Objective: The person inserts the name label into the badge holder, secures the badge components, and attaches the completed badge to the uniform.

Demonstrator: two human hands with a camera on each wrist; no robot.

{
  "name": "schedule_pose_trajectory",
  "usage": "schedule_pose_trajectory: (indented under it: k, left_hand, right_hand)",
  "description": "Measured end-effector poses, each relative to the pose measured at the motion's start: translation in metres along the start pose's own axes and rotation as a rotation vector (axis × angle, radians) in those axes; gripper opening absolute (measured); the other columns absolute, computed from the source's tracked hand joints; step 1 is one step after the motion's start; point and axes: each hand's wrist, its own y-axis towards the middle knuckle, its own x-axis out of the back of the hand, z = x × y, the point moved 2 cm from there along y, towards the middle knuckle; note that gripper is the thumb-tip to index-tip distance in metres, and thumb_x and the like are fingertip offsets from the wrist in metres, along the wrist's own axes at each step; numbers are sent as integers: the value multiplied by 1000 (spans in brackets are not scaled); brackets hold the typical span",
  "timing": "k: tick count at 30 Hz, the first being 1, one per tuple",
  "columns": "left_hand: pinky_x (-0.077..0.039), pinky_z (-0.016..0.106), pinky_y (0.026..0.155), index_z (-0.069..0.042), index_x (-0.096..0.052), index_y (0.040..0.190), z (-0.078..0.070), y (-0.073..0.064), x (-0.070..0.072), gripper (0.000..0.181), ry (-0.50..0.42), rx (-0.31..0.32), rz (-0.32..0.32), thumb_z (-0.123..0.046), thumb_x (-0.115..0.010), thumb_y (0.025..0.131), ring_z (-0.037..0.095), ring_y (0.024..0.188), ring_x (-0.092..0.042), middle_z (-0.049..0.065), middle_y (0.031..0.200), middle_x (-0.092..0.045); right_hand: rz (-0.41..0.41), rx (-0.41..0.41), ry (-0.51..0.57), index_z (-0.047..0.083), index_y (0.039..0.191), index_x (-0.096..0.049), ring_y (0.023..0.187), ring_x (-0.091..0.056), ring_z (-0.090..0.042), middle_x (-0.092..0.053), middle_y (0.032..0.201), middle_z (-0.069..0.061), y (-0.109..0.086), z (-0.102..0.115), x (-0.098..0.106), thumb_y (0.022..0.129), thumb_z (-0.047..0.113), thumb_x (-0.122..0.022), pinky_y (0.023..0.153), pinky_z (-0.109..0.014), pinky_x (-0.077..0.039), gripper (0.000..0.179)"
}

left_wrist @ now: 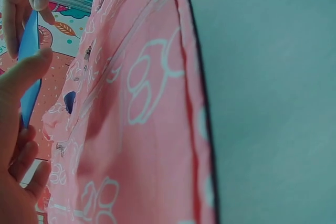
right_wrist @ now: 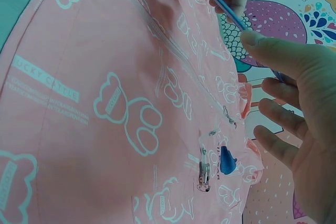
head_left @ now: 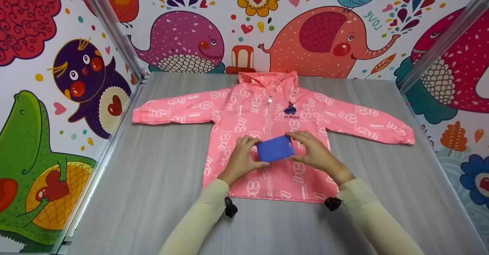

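Between both hands, above a pink hooded jacket (head_left: pixel 237 133), is a thin, flat blue rectangle (head_left: pixel 275 149), tilted a little. The left hand (head_left: pixel 241 157) pinches its left end between thumb and fingers. At the opposite end, the right hand (head_left: pixel 315 154) pinches it the same way. Seen nearly edge-on in the right wrist view, the blue rectangle (right_wrist: pixel 228 9) looks about as thin as a card; its exact kind cannot be told. The jacket lies face up with its sleeves spread and its front zip closed. White bear outlines and a dark chest print mark it.
A grey wood-grain table (head_left: pixel 153 163) lies under the jacket. Upright panels with cartoon animals, including an elephant (head_left: pixel 313 45), stand at the back and both sides. Metal rails (head_left: pixel 110 26) run along the corners and edges. A black device (head_left: pixel 230 207) sits at each wrist.
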Motion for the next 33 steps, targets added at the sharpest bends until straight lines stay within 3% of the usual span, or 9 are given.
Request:
schedule_pose_trajectory:
  k: [9, 15, 21, 26, 33]
  left_hand:
    - [-48, 42, 98, -14, -67, 124, 3, 0, 0, 66, -111, 36, 31, -35, -91, 66, 20, 110, -45, 4, 113, -59]
    - [-47, 44, 102, -9, -63, 131, 6, -1, 1, 71, -161, 49, 52, -33, -89, 70, 22, 115, -45, 6, 120, -60]
    - [-46, 45, 105, -18, -63, 133, 9, -2, 1, 62, -244, 78, 70, -32, -85, 76, 23, 121, -50, 4, 131, -62]
    - [-53, 42, 99, -22, -69, 126, 11, -3, 1, 42, -360, 92, 86, -30, -77, 85, 25, 117, -62, 4, 133, -64]
    - [-56, 30, 93, -13, -70, 123, 9, -1, 0, 31, -435, 63, 22, -24, -66, 94, 22, 107, -70, 9, 120, -73]
  right_hand:
    - [-11, 22, 44, 17, 143, -53, 126, -55, -29, -59, 140, -6, -1, -3, 2, 76, 25, -86, 103, -51, -50, 75]
    - [-33, 25, 75, 19, 138, -59, 122, -56, -24, -64, 134, -1, 0, -6, 3, 76, 22, -85, 103, -49, -50, 67]
    - [-105, 52, 96, 18, 130, -66, 113, -59, -19, -70, 124, 1, 1, -7, 5, 77, 20, -84, 99, -46, -51, 56]
    - [-191, 51, 134, 22, 119, -73, 105, -63, -14, -74, 114, 4, 1, -9, 5, 80, 17, -80, 92, -32, -53, 40]
    - [-336, 104, 174, 13, 98, -80, 85, -65, -10, -77, 91, -3, 3, -10, 1, 81, 10, -78, 78, -14, -51, 17]
